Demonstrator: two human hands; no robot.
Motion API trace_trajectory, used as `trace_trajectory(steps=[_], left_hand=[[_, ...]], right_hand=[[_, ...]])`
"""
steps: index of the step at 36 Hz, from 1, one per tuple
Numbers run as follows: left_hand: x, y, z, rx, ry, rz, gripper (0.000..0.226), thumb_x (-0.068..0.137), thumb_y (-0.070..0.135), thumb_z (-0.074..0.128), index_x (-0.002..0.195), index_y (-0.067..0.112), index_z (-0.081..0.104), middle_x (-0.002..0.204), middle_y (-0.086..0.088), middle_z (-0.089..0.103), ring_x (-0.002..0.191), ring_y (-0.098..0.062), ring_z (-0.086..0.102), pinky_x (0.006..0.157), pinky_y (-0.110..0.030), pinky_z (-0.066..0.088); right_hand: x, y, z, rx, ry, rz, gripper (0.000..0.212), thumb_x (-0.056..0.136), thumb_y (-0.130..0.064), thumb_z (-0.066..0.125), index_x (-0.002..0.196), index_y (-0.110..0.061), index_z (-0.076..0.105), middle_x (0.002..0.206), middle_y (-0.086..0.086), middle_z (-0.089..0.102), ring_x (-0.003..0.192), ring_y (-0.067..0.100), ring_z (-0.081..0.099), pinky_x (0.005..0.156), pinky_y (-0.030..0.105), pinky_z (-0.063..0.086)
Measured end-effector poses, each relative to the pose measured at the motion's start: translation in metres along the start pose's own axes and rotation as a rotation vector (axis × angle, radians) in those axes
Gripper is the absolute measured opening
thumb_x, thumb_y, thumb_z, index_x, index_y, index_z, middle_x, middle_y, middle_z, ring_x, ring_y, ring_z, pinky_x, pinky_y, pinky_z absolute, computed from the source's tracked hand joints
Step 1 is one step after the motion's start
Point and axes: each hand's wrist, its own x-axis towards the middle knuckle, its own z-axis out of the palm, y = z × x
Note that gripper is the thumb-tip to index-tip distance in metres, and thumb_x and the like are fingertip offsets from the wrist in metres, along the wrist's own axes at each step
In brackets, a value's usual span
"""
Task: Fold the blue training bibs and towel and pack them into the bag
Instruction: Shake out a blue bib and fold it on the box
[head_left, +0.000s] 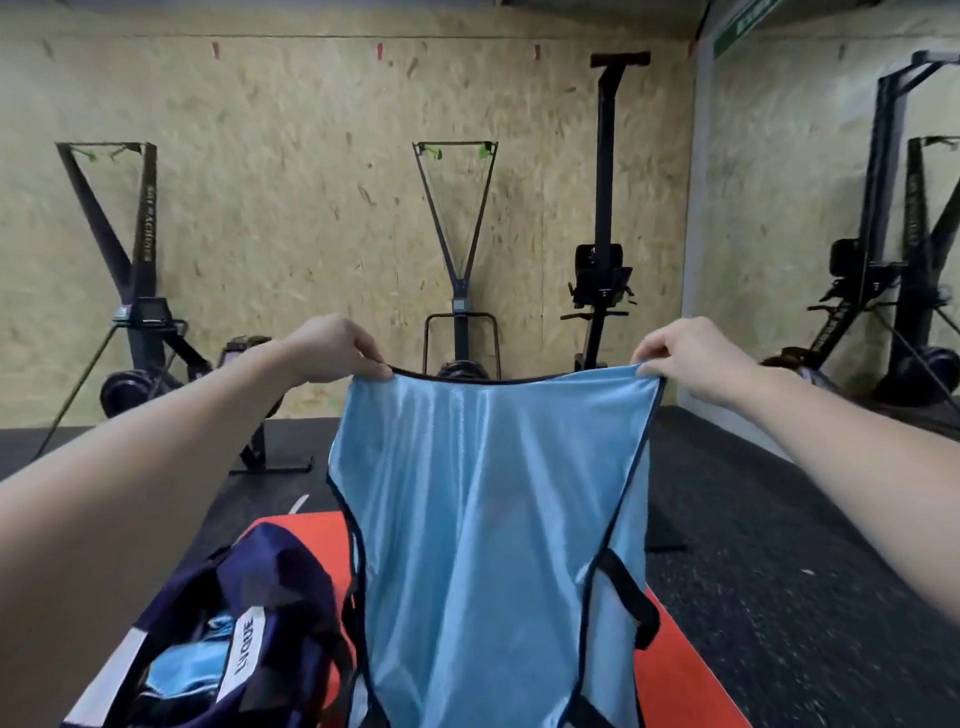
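Note:
I hold a light blue training bib (493, 519) with dark edging up in front of me, and it hangs down flat. My left hand (332, 351) pinches its upper left corner. My right hand (691, 356) pinches its upper right corner. Down at the lower left, a navy bag (270, 587) sits open on an orange surface (675, 670). Light blue fabric (192, 670) lies inside the bag. The hanging bib hides most of the orange surface.
Several black rowing machines (140, 332) stand upright against a chipboard wall (311, 208) at the far end. The floor (779, 545) is dark rubber. A mirror (857, 234) on the right reflects more machines.

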Motion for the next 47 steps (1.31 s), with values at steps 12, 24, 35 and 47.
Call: trace_trajectory(steps=[12, 24, 35, 47], left_hand=[[0.119, -0.045, 0.121, -0.16, 0.166, -0.169, 0.025, 0.094, 0.02, 0.064, 0.087, -0.003, 0.072, 0.07, -0.011, 0.073, 0.066, -0.022, 0.073, 0.053, -0.025, 0.058], [0.071, -0.102, 0.276, 0.048, -0.36, -0.019, 0.079, 0.091, 0.033, 0.067, 0.157, 0.024, 0.024, 0.156, -0.003, 0.038, 0.14, -0.022, 0.04, 0.106, -0.023, 0.031], [-0.101, -0.133, 0.361, -0.193, -0.535, -0.087, 0.043, 0.075, 0.035, 0.081, 0.116, 0.033, 0.07, 0.123, 0.003, 0.063, 0.117, -0.008, 0.056, 0.088, -0.019, 0.046], [-0.142, -0.156, 0.384, -0.041, -0.394, 0.168, 0.018, 0.084, 0.028, 0.073, 0.099, 0.019, 0.073, 0.093, 0.003, 0.066, 0.093, -0.017, 0.06, 0.081, -0.024, 0.044]], right_hand=[[0.107, 0.021, 0.16, 0.068, 0.147, 0.312, 0.023, 0.087, 0.001, 0.047, 0.086, -0.002, 0.07, 0.09, 0.018, 0.067, 0.078, 0.032, 0.064, 0.07, 0.038, 0.056], [0.031, 0.029, 0.313, 0.191, -0.441, 0.127, 0.068, 0.094, -0.032, 0.064, 0.153, -0.015, 0.034, 0.155, 0.007, 0.041, 0.141, 0.023, 0.041, 0.11, 0.028, 0.032], [-0.156, -0.02, 0.384, 0.35, -0.675, -0.053, 0.023, 0.087, -0.041, 0.066, 0.104, -0.026, 0.07, 0.1, -0.012, 0.068, 0.096, 0.002, 0.06, 0.089, 0.023, 0.047], [-0.186, -0.036, 0.408, 0.302, -0.666, -0.046, 0.039, 0.074, -0.059, 0.073, 0.102, -0.032, 0.069, 0.106, -0.014, 0.057, 0.108, 0.006, 0.049, 0.098, 0.032, 0.042]])
